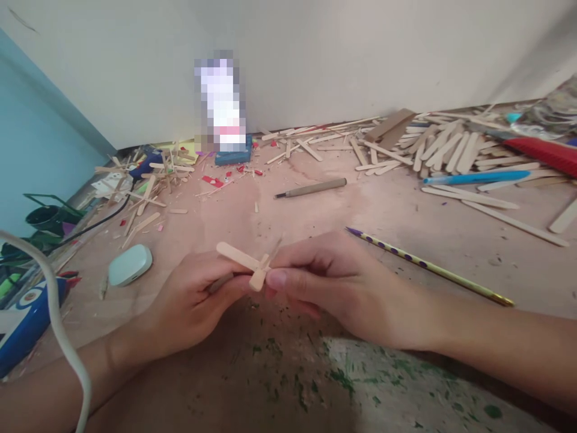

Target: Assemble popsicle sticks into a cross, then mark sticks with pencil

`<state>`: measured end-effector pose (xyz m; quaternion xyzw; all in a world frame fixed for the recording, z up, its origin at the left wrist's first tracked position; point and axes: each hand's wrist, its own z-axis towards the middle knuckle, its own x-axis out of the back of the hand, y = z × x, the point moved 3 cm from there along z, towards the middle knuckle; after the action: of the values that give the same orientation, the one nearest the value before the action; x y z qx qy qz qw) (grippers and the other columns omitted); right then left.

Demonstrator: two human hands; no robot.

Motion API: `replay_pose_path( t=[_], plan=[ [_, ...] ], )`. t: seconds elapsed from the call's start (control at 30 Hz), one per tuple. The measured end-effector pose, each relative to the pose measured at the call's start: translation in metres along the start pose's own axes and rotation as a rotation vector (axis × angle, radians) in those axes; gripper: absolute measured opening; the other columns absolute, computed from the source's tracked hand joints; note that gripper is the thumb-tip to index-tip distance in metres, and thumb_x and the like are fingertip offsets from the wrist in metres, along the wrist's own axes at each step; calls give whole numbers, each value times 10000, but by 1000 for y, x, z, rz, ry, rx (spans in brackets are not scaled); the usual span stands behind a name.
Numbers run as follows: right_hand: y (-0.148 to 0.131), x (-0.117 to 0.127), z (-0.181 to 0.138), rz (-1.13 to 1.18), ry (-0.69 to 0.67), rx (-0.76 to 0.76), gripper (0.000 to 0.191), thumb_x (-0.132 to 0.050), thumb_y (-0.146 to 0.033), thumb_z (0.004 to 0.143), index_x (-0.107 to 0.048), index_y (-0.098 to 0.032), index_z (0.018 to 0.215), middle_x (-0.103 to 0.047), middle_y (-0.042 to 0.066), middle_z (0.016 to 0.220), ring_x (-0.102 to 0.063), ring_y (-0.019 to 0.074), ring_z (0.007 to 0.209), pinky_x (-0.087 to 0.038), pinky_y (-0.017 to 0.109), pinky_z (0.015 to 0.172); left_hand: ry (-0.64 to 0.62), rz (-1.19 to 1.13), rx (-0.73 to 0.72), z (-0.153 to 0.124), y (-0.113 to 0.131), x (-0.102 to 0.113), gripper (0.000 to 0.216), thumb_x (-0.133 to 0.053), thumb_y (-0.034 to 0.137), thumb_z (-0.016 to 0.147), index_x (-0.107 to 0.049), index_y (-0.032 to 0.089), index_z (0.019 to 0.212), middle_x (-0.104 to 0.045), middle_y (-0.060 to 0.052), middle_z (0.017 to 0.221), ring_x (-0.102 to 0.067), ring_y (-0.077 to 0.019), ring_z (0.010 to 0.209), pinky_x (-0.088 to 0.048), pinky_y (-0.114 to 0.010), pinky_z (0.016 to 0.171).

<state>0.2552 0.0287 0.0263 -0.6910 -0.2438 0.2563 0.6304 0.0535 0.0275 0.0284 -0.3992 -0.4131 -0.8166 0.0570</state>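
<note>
A small piece made of crossed wooden craft sticks (258, 278) is held between both hands, above the near middle of the table. My left hand (193, 294) pinches it from the left, and one rounded stick end juts out over that hand. From the right, my right hand (320, 273) grips it between thumb and index finger. A thin, blurred sliver points up from where the sticks cross. My fingers hide part of the joint. Beyond the hands lies a carving tool (311, 188) with a wooden handle, and a patterned pencil (428, 264) rests beside my right forearm.
Many loose craft sticks (451, 147) are heaped at the back right, with a blue pen (478, 177) and a red-handled tool (541, 153). A pixelated phone-like screen (220, 102) stands on a blue block (233, 157). Left are a mint case (130, 265) and a white cable (56, 300).
</note>
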Motion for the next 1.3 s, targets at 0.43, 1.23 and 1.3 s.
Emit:
replay_pose_path(
  t=[0.43,1.23,1.3],
  plan=[
    [2,-2,-2,-430,303,210,365,-501,-201,1060,-621,-160,718,-533,-55,644,-454,66,615,-348,198,557,83,226,35,-5,7,-18,194,-557,81,1023,-632,234,932,-611,99,710,-567,-54,622,-416,-164,592],
    [7,1,4,-440,199,130,231,-569,-232,1053,-782,-205,967,-718,-61,791,-534,69,667,-386,194,561,28,516,-13,0,10,-12,287,-508,150,1030,-548,221,756,-525,64,616,-498,-108,531,-340,-290,548],
    [7,1,3,-440,171,133,257,-538,-245,1069,-756,-190,944,-662,-54,747,-479,71,630,-358,202,531,47,564,-25,1,9,-10,324,-500,171,1044,-517,223,725,-481,64,584,-460,-110,496,-313,-300,530]
  ],
)
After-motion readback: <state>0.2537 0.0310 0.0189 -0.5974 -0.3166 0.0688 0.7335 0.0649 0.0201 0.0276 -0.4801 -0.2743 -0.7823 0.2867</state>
